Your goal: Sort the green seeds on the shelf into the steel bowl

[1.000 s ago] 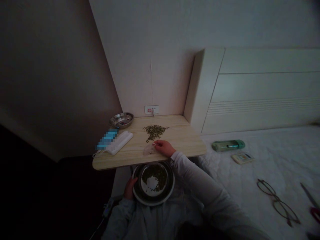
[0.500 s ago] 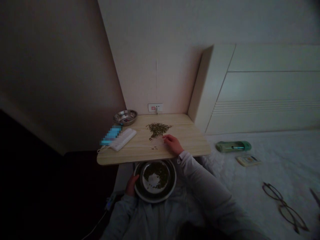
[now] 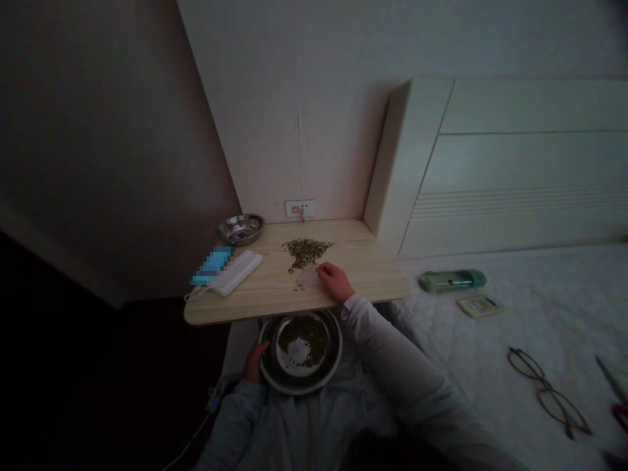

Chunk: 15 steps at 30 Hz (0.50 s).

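My left hand (image 3: 255, 363) grips the left rim of a round metal basin (image 3: 267, 367), which sits at my lap just below the table's front edge. Small dark green grains (image 3: 314, 337) lie in the basin around a bare, shiny patch. Over the table, my right hand (image 3: 335, 281) pinches a thin, see-through plastic piece (image 3: 307, 277) that lies low against the tabletop. Just beyond it a loose pile of the same kind of grains (image 3: 307, 250) is spread on the wood. A few stray bits rest near the plastic's front edge.
On the light wooden table (image 3: 275, 304) are a steel bowl (image 3: 240, 229), a phone with a blurred screen (image 3: 212, 265) and a white power strip (image 3: 238, 273). The bed at right holds a green bottle (image 3: 452, 280), a small pale packet (image 3: 479, 305), glasses (image 3: 544, 386) and scissors (image 3: 611, 379).
My right hand moved from near the table's front edge up and right toward the pile, then slightly back toward me. My left hand stays on the basin. The camera view shifted slightly.
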Each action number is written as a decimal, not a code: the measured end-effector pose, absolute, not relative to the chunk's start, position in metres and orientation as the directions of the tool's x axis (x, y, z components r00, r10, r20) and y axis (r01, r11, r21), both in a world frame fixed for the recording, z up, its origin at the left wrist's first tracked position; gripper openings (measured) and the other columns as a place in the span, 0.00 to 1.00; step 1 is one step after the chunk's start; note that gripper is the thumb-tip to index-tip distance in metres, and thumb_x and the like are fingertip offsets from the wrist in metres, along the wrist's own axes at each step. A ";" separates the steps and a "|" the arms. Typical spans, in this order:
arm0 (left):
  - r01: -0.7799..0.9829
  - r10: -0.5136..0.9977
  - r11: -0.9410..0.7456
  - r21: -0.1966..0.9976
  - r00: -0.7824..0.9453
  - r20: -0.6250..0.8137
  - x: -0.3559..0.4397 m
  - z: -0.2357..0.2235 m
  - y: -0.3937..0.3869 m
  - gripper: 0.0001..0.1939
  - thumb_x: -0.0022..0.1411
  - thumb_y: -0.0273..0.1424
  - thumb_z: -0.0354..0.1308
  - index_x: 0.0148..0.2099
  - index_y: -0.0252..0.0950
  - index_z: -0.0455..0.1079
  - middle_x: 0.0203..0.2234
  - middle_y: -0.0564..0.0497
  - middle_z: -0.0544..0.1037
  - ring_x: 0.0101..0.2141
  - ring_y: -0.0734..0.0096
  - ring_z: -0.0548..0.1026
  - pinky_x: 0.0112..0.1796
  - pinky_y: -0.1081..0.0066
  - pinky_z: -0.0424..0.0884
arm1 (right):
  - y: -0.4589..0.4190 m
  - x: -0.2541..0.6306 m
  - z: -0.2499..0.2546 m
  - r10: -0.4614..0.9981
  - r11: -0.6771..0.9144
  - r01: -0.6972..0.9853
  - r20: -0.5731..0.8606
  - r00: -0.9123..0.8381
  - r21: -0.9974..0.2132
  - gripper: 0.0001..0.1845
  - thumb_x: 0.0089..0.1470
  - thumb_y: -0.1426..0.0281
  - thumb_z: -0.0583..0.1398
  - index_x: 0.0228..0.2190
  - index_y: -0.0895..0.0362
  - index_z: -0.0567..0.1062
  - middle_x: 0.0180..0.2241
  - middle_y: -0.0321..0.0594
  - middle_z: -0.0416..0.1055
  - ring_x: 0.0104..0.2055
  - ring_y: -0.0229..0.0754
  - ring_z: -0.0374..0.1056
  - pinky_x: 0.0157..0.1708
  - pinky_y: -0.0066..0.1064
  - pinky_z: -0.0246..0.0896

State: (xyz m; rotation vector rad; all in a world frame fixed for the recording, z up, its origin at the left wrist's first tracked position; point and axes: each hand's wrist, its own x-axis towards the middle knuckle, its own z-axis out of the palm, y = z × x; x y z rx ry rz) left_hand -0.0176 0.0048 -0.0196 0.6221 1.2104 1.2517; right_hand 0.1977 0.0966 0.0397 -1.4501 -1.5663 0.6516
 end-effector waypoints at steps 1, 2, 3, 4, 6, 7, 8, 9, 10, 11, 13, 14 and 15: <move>-0.373 0.932 0.275 0.886 -0.122 -0.341 -0.018 -0.020 0.005 0.06 0.32 0.34 0.58 0.18 0.37 0.69 0.20 0.50 0.75 0.36 0.58 0.69 0.41 0.63 0.59 | 0.096 0.197 0.040 0.966 0.180 0.520 0.250 0.067 -0.835 0.12 0.41 0.69 0.49 0.28 0.59 0.68 0.20 0.33 0.61 0.24 0.33 0.55 0.26 0.24 0.49; -0.374 0.932 0.282 0.883 -0.111 -0.345 -0.018 -0.020 0.005 0.06 0.32 0.34 0.58 0.17 0.37 0.68 0.20 0.50 0.75 0.36 0.58 0.69 0.41 0.63 0.59 | 0.096 0.197 0.041 0.965 0.179 0.533 0.252 0.066 -0.827 0.12 0.41 0.69 0.49 0.28 0.59 0.68 0.20 0.33 0.61 0.24 0.33 0.55 0.26 0.24 0.49; -0.373 0.932 0.287 0.882 -0.105 -0.347 -0.019 -0.020 0.004 0.06 0.32 0.34 0.58 0.17 0.37 0.68 0.20 0.50 0.75 0.36 0.58 0.69 0.41 0.63 0.59 | 0.096 0.197 0.041 0.965 0.181 0.542 0.256 0.064 -0.821 0.12 0.41 0.69 0.49 0.28 0.59 0.68 0.19 0.33 0.61 0.23 0.33 0.55 0.26 0.24 0.49; -0.369 0.932 0.287 0.884 -0.107 -0.348 -0.019 -0.020 0.004 0.06 0.32 0.34 0.58 0.16 0.37 0.67 0.19 0.50 0.75 0.36 0.58 0.69 0.41 0.63 0.59 | 0.095 0.196 0.041 0.964 0.184 0.546 0.259 0.062 -0.817 0.13 0.41 0.69 0.49 0.29 0.59 0.68 0.19 0.33 0.60 0.23 0.33 0.55 0.25 0.24 0.49; -0.354 0.932 0.278 0.893 -0.125 -0.339 -0.019 -0.019 0.004 0.05 0.32 0.33 0.58 0.16 0.37 0.67 0.20 0.50 0.74 0.37 0.57 0.69 0.41 0.63 0.59 | 0.095 0.196 0.042 0.962 0.190 0.546 0.266 0.063 -0.816 0.13 0.42 0.69 0.48 0.29 0.59 0.68 0.18 0.33 0.60 0.23 0.33 0.55 0.25 0.25 0.49; -0.347 0.932 0.277 0.896 -0.129 -0.338 -0.020 -0.019 0.004 0.05 0.32 0.33 0.58 0.16 0.37 0.66 0.20 0.49 0.75 0.37 0.57 0.68 0.41 0.63 0.59 | 0.095 0.196 0.042 0.961 0.192 0.545 0.270 0.066 -0.816 0.13 0.42 0.69 0.48 0.29 0.59 0.68 0.18 0.33 0.60 0.23 0.33 0.54 0.25 0.25 0.49; -0.344 0.933 0.278 0.897 -0.126 -0.337 -0.020 -0.019 0.004 0.05 0.32 0.33 0.58 0.16 0.38 0.66 0.20 0.49 0.75 0.37 0.57 0.68 0.41 0.63 0.59 | 0.095 0.196 0.041 0.960 0.194 0.544 0.273 0.068 -0.817 0.13 0.42 0.69 0.48 0.29 0.59 0.69 0.18 0.33 0.60 0.23 0.33 0.54 0.25 0.25 0.49; -0.349 0.934 0.278 0.895 -0.121 -0.337 -0.020 -0.018 0.004 0.05 0.32 0.33 0.58 0.16 0.38 0.66 0.21 0.49 0.75 0.37 0.58 0.68 0.41 0.64 0.59 | 0.095 0.196 0.041 0.958 0.195 0.543 0.276 0.072 -0.817 0.13 0.42 0.69 0.48 0.30 0.59 0.69 0.18 0.33 0.60 0.23 0.33 0.54 0.25 0.25 0.49; -0.357 0.935 0.280 0.891 -0.110 -0.337 -0.020 -0.018 0.004 0.05 0.32 0.33 0.58 0.16 0.38 0.66 0.21 0.50 0.75 0.38 0.58 0.68 0.41 0.64 0.59 | 0.096 0.196 0.041 0.957 0.194 0.541 0.280 0.081 -0.819 0.13 0.42 0.68 0.48 0.30 0.59 0.69 0.18 0.33 0.60 0.23 0.33 0.54 0.25 0.25 0.48; -0.366 0.935 0.284 0.886 -0.101 -0.341 -0.020 -0.018 0.004 0.05 0.32 0.33 0.58 0.16 0.38 0.66 0.21 0.50 0.75 0.38 0.58 0.68 0.41 0.65 0.59 | 0.096 0.196 0.040 0.955 0.191 0.539 0.282 0.092 -0.821 0.13 0.42 0.68 0.48 0.30 0.58 0.69 0.18 0.33 0.60 0.23 0.33 0.54 0.25 0.25 0.48; -0.385 0.929 0.297 0.874 -0.095 -0.358 -0.019 -0.019 0.004 0.06 0.33 0.34 0.58 0.18 0.37 0.67 0.21 0.50 0.75 0.37 0.58 0.69 0.40 0.64 0.60 | 0.096 0.196 0.040 0.952 0.181 0.540 0.284 0.114 -0.822 0.13 0.43 0.68 0.48 0.30 0.58 0.68 0.18 0.33 0.60 0.22 0.33 0.54 0.25 0.24 0.48; -0.392 0.924 0.303 0.869 -0.102 -0.368 -0.019 -0.020 0.003 0.07 0.33 0.34 0.58 0.19 0.37 0.68 0.21 0.50 0.75 0.37 0.58 0.69 0.40 0.64 0.60 | 0.097 0.196 0.040 0.951 0.174 0.546 0.284 0.123 -0.819 0.13 0.43 0.69 0.48 0.31 0.58 0.68 0.18 0.33 0.60 0.22 0.33 0.54 0.24 0.24 0.48; -0.392 0.922 0.305 0.868 -0.107 -0.372 -0.018 -0.021 0.003 0.08 0.33 0.35 0.58 0.20 0.37 0.68 0.21 0.50 0.75 0.38 0.57 0.69 0.40 0.63 0.60 | 0.096 0.196 0.040 0.950 0.169 0.556 0.285 0.128 -0.814 0.13 0.43 0.69 0.48 0.31 0.58 0.68 0.18 0.32 0.59 0.22 0.33 0.54 0.24 0.24 0.48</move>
